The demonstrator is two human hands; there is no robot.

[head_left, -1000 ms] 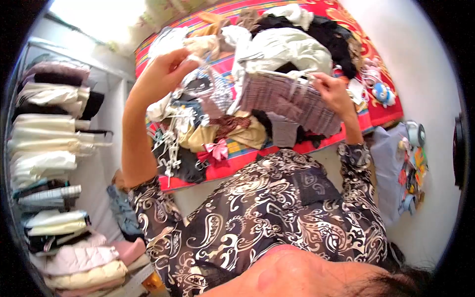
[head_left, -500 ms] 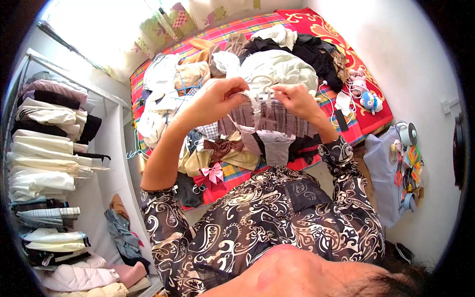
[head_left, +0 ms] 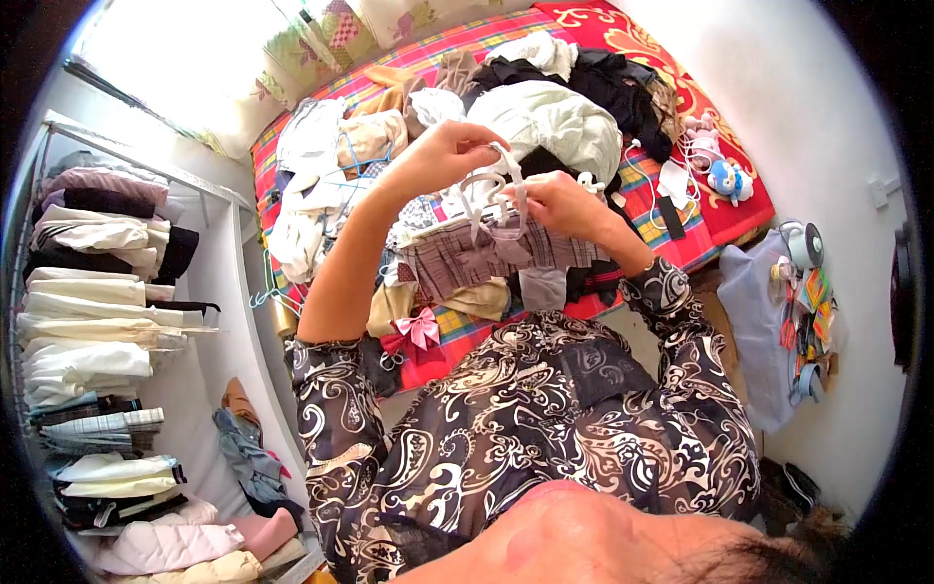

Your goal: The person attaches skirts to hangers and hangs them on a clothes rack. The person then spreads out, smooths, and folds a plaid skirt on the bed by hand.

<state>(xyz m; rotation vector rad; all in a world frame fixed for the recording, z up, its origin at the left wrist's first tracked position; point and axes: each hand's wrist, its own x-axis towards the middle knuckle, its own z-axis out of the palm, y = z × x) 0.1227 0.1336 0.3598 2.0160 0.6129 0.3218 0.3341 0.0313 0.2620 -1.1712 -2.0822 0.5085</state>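
My left hand [head_left: 449, 156] is closed at the top of a white strap or hanger piece [head_left: 514, 167], its fingers pinched. Close by on the right, my right hand [head_left: 564, 206] grips the upper part of the same white piece. Below both hands hangs a greyish-mauve plaid pleated garment [head_left: 467, 251], spread sideways over the clothes on the bed. Whether the white piece is a strap or part of a hanger is hard to tell. A pink bow [head_left: 418, 329] lies on the bed below the garment.
Mixed clothes and a pale green heap [head_left: 550, 122] cover the bed [head_left: 457, 341]. Plush toys [head_left: 730, 180], a white cable and a dark phone-like object [head_left: 671, 218] lie right. A clothes rack [head_left: 88, 326] stands left. A grey-blue cloth [head_left: 754, 331] with small items is at right.
My left hand has come across to my right hand and then risen slightly with the white piece. The plaid garment has shifted left and hangs beneath both hands.
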